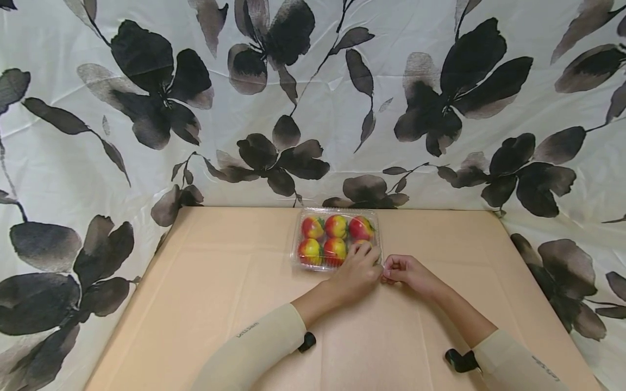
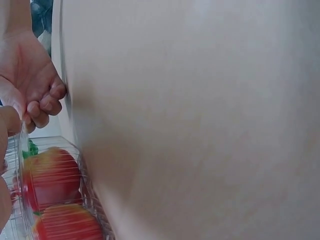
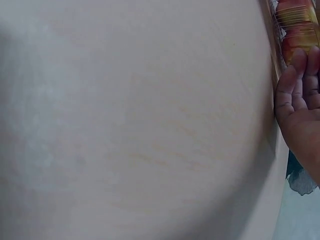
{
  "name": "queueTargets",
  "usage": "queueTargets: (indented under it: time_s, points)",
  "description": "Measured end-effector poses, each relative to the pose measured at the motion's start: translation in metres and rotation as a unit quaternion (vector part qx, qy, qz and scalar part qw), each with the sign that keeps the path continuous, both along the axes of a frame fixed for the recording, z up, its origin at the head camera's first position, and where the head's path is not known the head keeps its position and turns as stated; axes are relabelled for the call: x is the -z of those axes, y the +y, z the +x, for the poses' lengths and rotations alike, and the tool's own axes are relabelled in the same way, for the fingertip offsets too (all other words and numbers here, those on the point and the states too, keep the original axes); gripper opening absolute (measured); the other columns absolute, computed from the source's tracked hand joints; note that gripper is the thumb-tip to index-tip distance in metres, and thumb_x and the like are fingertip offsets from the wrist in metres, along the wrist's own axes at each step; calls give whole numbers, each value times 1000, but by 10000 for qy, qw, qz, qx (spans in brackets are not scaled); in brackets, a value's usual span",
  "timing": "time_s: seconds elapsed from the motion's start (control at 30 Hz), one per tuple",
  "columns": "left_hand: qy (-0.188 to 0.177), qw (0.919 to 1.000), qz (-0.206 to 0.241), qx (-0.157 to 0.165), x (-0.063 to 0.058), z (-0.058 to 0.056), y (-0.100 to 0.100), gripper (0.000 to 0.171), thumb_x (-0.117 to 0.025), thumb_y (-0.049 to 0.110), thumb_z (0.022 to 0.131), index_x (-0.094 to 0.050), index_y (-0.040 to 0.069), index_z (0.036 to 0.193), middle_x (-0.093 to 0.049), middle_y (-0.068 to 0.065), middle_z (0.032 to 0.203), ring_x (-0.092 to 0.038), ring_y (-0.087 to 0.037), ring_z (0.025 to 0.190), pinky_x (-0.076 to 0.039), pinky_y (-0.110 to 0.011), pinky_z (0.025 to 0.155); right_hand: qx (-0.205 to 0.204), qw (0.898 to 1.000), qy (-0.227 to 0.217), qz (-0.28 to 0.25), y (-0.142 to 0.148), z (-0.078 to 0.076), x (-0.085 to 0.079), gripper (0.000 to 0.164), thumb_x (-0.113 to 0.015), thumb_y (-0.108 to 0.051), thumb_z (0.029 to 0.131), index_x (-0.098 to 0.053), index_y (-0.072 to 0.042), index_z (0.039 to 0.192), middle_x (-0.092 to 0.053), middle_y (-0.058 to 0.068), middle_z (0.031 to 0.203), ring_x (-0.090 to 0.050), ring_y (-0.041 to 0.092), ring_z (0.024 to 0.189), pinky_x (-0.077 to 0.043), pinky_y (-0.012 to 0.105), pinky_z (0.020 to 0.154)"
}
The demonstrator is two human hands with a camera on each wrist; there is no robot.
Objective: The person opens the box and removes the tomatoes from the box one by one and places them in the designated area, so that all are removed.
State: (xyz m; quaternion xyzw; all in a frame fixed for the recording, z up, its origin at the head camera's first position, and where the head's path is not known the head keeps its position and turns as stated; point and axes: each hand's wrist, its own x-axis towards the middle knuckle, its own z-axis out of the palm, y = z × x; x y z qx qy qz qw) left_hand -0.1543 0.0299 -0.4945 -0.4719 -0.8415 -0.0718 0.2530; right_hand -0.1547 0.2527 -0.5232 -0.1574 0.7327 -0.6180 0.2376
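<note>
A clear plastic fruit box [image 1: 295,255] holds several red and yellow fruits [image 1: 335,225] in two rows, some with green leaves. My left hand [image 1: 356,274] lies over its near right corner with bent fingers, covering part of one fruit. Beside that corner, my right hand [image 1: 408,273] has its fingers curled, the thumb and forefinger pinching at the box's edge. The left wrist view shows the right thumb meeting the left fingers at the clear rim. Only the curled outer fingers of the right hand [image 3: 300,105] appear in the right wrist view, below the fruit.
The box sits at the far edge of a tan tabletop [image 1: 235,304]. Behind and around the table hangs a white cloth [image 1: 332,103] with dark flowers. Black wrist-camera mounts [image 1: 461,360] stick out from the beige sleeves [image 1: 259,342].
</note>
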Motion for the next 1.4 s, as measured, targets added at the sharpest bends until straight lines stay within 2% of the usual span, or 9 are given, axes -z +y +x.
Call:
queueTargets:
  time_s: [0.2, 0.6, 0.77, 0.93, 1.13, 1.4]
  points:
    - [57, 9999, 107, -10, 0, -1, 0, 16, -65, 11, 93, -76, 16, 83, -56, -2, 99, -52, -23, 100, -52, -40, 90, 38, 9999, 86, 116, -1, 0, -1, 25, -60, -8, 102, -57, 16, 103, -70, 9, 89, -65, 14, 83, -59, 23, 75]
    - [-51, 9999, 10, -101, 1, -1, 2, 16, -64, 14, 96, -77, 17, 87, -57, -1, 101, -51, -23, 100, -50, -39, 89, 119, 9998, 69, 168, -3, -2, -2, 19, -58, -4, 99, -58, 15, 101, -69, 8, 88, -64, 14, 81, -57, 23, 73]
    - [26, 9999, 38, -108, 2, 0, 2, 16, -64, 14, 96, -77, 17, 88, -56, -2, 100, -52, -23, 99, -51, -39, 90, 152, 9994, 61, 298, -2, -2, -2, 19, -58, -4, 99, -58, 14, 100, -70, 12, 89, -64, 17, 81, -56, 24, 72]
    - [135, 9998, 31, -167, 4, 0, 4, 17, -64, 15, 96, -78, 17, 87, -56, -1, 99, -52, -22, 98, -51, -40, 89, 184, 9992, 73, 342, -2, -3, -1, 20, -60, -6, 99, -59, 13, 100, -70, 10, 88, -63, 16, 80, -55, 24, 71]
    - [47, 9998, -60, -203, 2, 0, 5, 19, -62, 16, 98, -79, 18, 91, -57, -1, 101, -52, -23, 101, -50, -39, 90, 171, 9996, 50, 232, -2, -4, 0, 19, -59, -4, 98, -57, 15, 98, -68, 7, 85, -63, 14, 79, -56, 24, 72]
    - [66, 9992, -203, -330, 2, -2, 7, 17, -61, 18, 99, -78, 18, 96, -57, 0, 104, -53, -22, 104, -51, -39, 91, 167, 9994, 130, 261, 0, -6, -1, 17, -58, -3, 98, -58, 15, 98, -68, 10, 85, -62, 17, 77, -55, 25, 69]
